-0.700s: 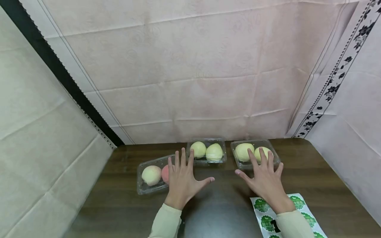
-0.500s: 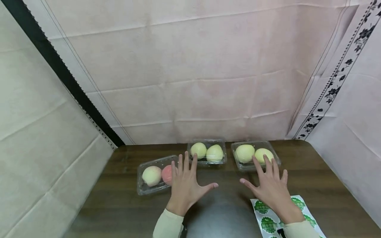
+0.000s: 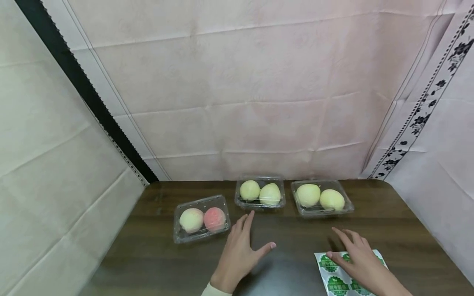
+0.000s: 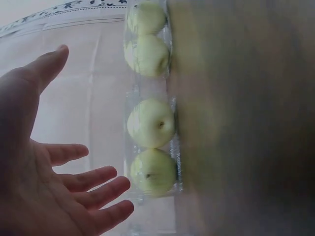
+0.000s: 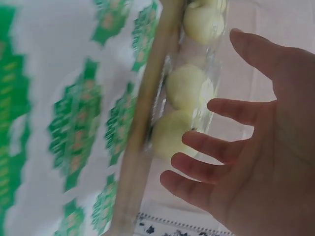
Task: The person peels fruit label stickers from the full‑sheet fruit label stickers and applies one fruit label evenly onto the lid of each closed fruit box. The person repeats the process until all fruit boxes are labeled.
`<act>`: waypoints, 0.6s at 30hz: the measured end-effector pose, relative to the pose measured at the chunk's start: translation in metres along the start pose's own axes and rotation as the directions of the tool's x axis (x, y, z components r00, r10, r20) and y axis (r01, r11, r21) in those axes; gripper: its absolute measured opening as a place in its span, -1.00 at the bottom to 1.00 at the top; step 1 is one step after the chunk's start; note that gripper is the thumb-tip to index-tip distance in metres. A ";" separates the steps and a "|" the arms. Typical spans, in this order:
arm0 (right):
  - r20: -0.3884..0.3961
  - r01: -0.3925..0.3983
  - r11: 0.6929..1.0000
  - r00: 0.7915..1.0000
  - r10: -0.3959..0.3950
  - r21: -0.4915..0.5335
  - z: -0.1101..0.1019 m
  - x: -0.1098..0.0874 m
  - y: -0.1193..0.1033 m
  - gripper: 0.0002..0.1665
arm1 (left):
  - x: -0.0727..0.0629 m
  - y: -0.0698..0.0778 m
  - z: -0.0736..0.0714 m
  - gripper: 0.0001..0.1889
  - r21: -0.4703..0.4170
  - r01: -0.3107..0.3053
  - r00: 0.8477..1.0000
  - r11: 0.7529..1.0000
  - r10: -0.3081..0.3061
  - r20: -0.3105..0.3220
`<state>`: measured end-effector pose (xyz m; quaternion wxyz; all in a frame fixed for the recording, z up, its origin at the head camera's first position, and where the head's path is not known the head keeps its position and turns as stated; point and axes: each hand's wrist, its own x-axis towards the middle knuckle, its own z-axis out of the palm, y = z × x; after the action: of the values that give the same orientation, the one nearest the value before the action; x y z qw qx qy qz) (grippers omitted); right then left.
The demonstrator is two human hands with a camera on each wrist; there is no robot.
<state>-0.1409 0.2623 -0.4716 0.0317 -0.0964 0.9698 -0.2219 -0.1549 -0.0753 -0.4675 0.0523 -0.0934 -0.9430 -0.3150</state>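
My left hand (image 3: 238, 257) is held over the table with fingers extended and thumb spread, holding nothing. Just beyond its fingertips to the left lies a clear plastic box (image 3: 203, 235) with one pale peach (image 3: 191, 220) and one pink peach (image 3: 214, 219). Over a sheet of green round stickers (image 3: 338, 284) hovers my right hand (image 3: 361, 263), its fingers loosely bent and apart. The right wrist view shows that palm (image 5: 251, 157) with nothing in it and the sticker sheet (image 5: 44, 64) large beside it.
Two more clear boxes stand along the table's back edge: a middle box (image 3: 255, 204) and a right box (image 3: 322, 212), each with two pale green round fruits. A pinkish cloth backdrop (image 3: 259, 82) rises behind the brown table (image 3: 159, 263), with cloth sides at left and right.
Both hands have drawn back toward the person from the boxes. My right hand has moved right and down over the sticker sheet; my left has come away from the left box. The boxes stay put.
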 end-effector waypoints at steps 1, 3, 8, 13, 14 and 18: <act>0.010 0.000 1.000 1.000 0.000 0.003 0.001 -0.002 0.003 0.00 | -0.002 0.000 0.001 0.14 -0.019 0.014 1.000 1.000 -0.013 0.014; -0.007 0.015 1.000 1.000 -0.015 -0.002 0.005 -0.006 0.008 0.02 | -0.005 -0.001 0.004 0.14 -0.043 0.029 0.999 0.999 -0.028 0.035; -0.123 0.054 0.997 0.991 -0.061 -0.058 0.018 -0.014 0.015 0.02 | -0.011 -0.003 0.005 0.17 -0.066 0.042 0.998 0.997 -0.040 0.041; -0.135 0.003 0.999 0.991 -0.011 -0.053 0.025 -0.014 0.016 0.06 | -0.016 -0.007 0.009 0.23 -0.018 0.026 0.999 0.999 -0.025 0.043; -0.143 -0.008 0.999 0.990 0.000 -0.054 0.026 -0.014 0.016 0.07 | -0.017 -0.008 0.009 0.23 -0.007 0.020 0.999 1.000 -0.020 0.044; -0.163 -0.036 0.998 0.986 0.026 -0.059 0.025 -0.012 0.011 0.05 | -0.021 -0.010 0.011 0.22 0.014 0.011 0.998 1.000 -0.012 0.063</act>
<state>-0.1283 0.2638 -0.4986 -0.0470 -0.0638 0.9769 -0.1984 -0.1367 -0.0790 -0.4854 0.0214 -0.0974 -0.9469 -0.3057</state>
